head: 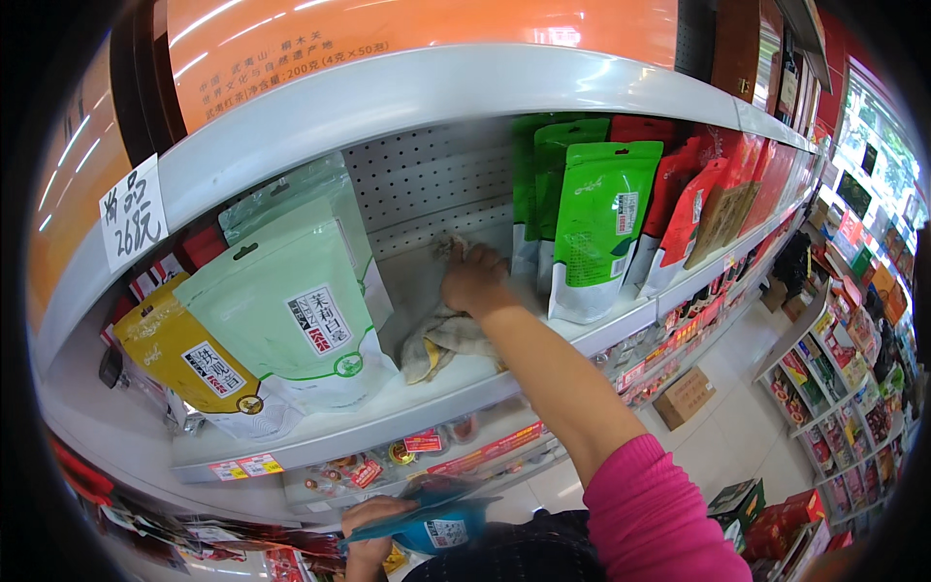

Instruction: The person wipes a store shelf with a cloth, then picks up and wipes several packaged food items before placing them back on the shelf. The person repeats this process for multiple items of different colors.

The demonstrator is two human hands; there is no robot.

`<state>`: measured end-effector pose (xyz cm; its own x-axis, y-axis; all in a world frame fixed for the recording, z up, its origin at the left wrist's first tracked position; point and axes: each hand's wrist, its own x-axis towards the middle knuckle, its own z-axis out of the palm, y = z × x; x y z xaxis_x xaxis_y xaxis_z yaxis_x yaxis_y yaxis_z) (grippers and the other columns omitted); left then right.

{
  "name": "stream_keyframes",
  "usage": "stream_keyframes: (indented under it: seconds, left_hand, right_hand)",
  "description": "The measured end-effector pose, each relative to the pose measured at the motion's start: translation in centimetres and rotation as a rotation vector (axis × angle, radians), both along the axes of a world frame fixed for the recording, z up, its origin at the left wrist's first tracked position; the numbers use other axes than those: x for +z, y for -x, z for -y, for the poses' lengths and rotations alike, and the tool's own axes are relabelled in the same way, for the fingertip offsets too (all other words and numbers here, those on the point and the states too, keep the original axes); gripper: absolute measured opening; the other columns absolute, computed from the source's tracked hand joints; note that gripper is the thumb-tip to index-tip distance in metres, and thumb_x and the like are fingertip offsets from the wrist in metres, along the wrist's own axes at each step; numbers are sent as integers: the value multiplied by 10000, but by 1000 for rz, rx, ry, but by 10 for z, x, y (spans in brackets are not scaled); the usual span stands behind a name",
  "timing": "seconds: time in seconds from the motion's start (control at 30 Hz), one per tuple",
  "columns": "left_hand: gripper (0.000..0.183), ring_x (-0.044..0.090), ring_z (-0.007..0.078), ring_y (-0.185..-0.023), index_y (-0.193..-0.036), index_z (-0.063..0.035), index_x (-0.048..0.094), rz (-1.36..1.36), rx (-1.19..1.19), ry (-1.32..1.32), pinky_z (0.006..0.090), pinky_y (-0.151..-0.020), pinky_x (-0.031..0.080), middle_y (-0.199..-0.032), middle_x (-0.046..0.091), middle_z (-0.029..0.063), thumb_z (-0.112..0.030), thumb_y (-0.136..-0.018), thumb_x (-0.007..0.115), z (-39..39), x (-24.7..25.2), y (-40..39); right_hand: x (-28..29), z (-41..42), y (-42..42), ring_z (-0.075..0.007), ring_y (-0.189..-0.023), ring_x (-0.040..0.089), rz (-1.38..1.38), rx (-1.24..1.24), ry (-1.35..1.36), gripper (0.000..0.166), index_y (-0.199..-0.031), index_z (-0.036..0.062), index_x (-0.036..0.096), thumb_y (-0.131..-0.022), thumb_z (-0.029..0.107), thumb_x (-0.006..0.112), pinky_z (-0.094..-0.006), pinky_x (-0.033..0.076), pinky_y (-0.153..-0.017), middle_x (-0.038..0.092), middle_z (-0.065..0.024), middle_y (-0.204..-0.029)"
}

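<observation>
My right hand [476, 280] reaches deep into a white metal shelf [465, 393] and grips a grey cloth [445, 345], which lies bunched on the shelf board below the hand. The pegboard back panel [429, 182] rises behind it. Low in the view, my left hand [371, 520] holds a blue tea pouch [444, 527] near my body. A pale green tea pouch [284, 305] stands left of the cloth, with a mustard-yellow pouch [185, 356] beside it. Bright green pouches [604, 225] stand upright to the right of my right hand.
Red pouches [687, 211] continue along the shelf to the right. An orange box [422, 36] sits on the shelf above. A handwritten price card [132, 214] hangs at upper left. On the tiled floor rests a cardboard box [684, 398], near a stocked display rack [822, 393].
</observation>
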<state>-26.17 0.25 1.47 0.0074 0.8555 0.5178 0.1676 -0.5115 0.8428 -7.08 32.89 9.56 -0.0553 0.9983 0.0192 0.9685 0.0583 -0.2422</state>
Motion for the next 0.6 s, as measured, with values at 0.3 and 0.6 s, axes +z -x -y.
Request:
stream_keyframes:
  seconds: [0.3,0.6]
  left_hand:
    - [222,675,278,-706,-787,66,660,-29,-46,-6,337,-656,546,-807,684,190,-103,-876,546,-2,5,-15]
    - [155,680,275,-726,-820,50,660,-24,-21,-41,339,-670,551,-826,690,178,-57,-854,554,3,4,-7]
  right_hand:
    - [7,52,-9,-490,-1311,218,65,58,1,653,-1426,-18,211,-875,273,406,-592,148,-1057,193,-305,-1446]
    - [-6,36,-11,-379,-1258,368,292,158,-265,540,-1257,-50,488,-866,323,478,-467,328,-1012,386,-250,-1366]
